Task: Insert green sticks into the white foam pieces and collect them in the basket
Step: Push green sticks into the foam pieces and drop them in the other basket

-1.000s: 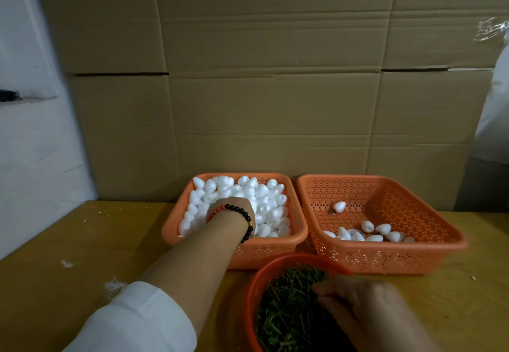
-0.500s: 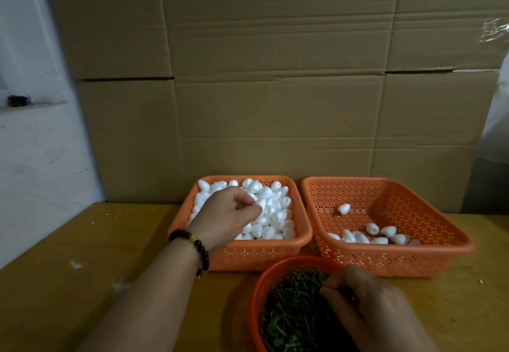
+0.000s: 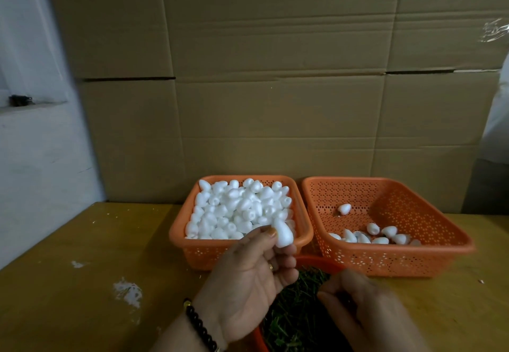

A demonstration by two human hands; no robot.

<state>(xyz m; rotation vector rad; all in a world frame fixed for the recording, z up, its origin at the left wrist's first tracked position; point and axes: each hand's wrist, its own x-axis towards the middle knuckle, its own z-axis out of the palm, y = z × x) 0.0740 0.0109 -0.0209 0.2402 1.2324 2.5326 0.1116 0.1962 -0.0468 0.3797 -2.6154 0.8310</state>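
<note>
Head view: left hand (image 3: 248, 277) holds one foam piece (image 3: 283, 233); right hand (image 3: 366, 307) is over the bowl (image 3: 311, 260) of green sticks (image 3: 297, 313).

The left hand pinches the foam piece between thumb and fingertips, palm up, above the near rim of the left basket (image 3: 242, 252), which is full of white foam pieces. A black bead bracelet (image 3: 199, 324) sits on the left wrist. The right hand's fingers are curled over the sticks in the red bowl; whether they grip a stick cannot be told. The right basket (image 3: 396, 258), touching the left one, holds a few foam pieces. All stand on a yellow table (image 3: 68, 296) before cardboard (image 3: 275, 90).
</note>
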